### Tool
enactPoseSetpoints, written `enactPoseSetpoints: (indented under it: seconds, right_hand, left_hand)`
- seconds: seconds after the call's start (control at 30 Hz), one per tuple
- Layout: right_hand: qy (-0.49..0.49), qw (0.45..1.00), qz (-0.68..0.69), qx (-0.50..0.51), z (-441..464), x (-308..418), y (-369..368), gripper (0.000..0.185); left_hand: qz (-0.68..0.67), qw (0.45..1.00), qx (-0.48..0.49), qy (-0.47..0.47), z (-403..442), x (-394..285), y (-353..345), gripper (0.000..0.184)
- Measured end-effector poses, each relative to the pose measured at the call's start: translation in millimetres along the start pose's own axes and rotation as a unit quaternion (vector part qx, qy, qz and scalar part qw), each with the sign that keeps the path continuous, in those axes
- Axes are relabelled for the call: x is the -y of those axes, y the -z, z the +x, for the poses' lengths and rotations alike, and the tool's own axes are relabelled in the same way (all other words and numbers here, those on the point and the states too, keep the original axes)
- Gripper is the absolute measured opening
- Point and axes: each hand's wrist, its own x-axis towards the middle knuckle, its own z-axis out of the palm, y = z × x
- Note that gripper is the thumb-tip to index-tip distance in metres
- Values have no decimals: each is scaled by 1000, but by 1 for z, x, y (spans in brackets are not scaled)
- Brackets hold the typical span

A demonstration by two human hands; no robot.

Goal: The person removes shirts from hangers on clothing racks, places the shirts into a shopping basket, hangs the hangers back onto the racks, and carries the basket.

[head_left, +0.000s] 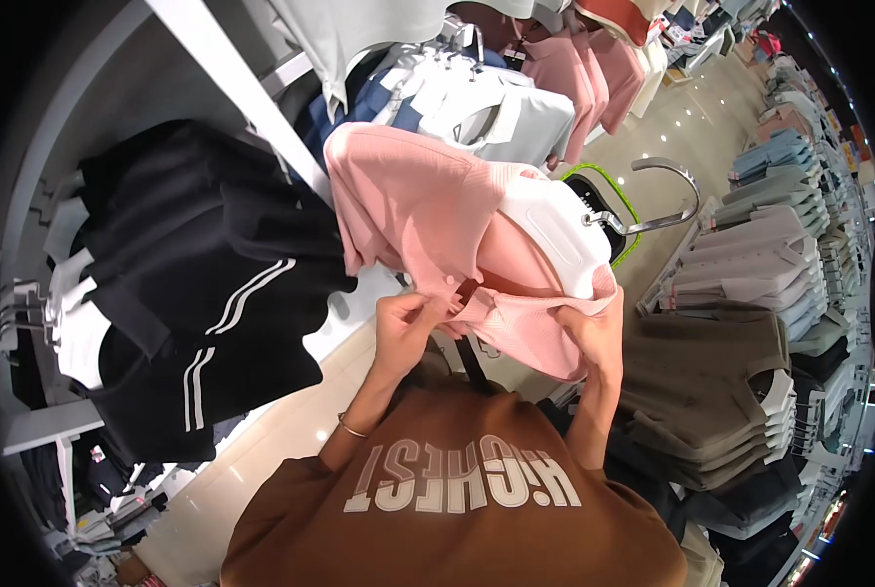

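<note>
A pink button shirt (408, 196) is on a white hanger (555, 230), whose metal hook (692, 196) sticks out to the upper right. My left hand (403, 333) pinches the shirt's front edge near a button. My right hand (594, 338) is closed on the pink cloth by the collar, thumb on top. The front opening gapes a little between my hands. What lies under my right fingers is hidden by the cloth.
Black garments with white stripes (193, 293) hang on a rack at left. White and blue shirts (516, 117) hang behind the pink one. Folded-looking rows of hung clothes, including brown shirts (702, 382), line the right. Behind the hanger is a green-edged dark object (635, 210).
</note>
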Motion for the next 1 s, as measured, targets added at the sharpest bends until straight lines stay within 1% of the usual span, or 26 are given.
enactPoseSetpoints:
  seconds: [0.07, 0.2, 0.27, 0.4, 0.47, 0.57, 0.67, 0.7, 0.77, 0.83, 0.87, 0.9, 0.93, 0.97, 1.0]
  right_hand:
    - [-8, 1000, -14, 8, 3, 0, 5, 39]
    - [1, 1000, -3, -31, 10, 0, 8, 39]
    - [7, 999, 8, -45, 13, -1, 9, 40]
    - [-34, 997, 36, -57, 21, -5, 17, 46]
    - [-49, 996, 47, -56, 27, -7, 21, 49]
    - [-44, 996, 63, -49, 40, -9, 31, 37]
    - [-4, 996, 78, -43, 58, -7, 41, 34]
    - [-3, 998, 68, -18, 65, -10, 50, 33]
    - [2, 998, 49, 33, 81, -17, 72, 31]
    - [35, 996, 11, 76, 99, -14, 91, 30]
    - [51, 994, -7, 95, 108, -13, 100, 29]
    - [39, 992, 5, 121, 115, -10, 110, 29]
    - [53, 990, -3, 134, 124, -12, 119, 29]
    - [67, 987, -10, 147, 132, -16, 128, 29]
    - [80, 984, -19, 161, 140, -18, 137, 29]
  left_hand:
    - [4, 1000, -9, 27, 9, -6, -3, 20]
    - [34, 998, 3, 47, 22, -10, -11, 19]
    - [56, 997, 13, 45, 26, -14, -19, 18]
    - [97, 995, 19, 13, 31, -12, -29, 16]
    - [93, 995, 18, 21, 34, -10, -32, 15]
    - [102, 994, 14, 35, 40, -7, -39, 16]
    - [92, 994, 9, 55, 54, -3, -57, 19]
    - [84, 994, 7, 63, 59, 0, -64, 20]
    - [65, 991, 16, 118, 67, 12, -75, 24]
    - [38, 988, 27, 146, 78, 18, -89, 31]
    - [70, 989, 12, 129, 81, 19, -96, 31]
    - [102, 988, -3, 114, 84, 21, -103, 31]
    - [133, 986, -18, 99, 87, 22, -110, 31]
    - [178, 979, -57, 78, 86, 19, -115, 28]
    - [225, 970, -92, -13, 85, 22, -111, 24]
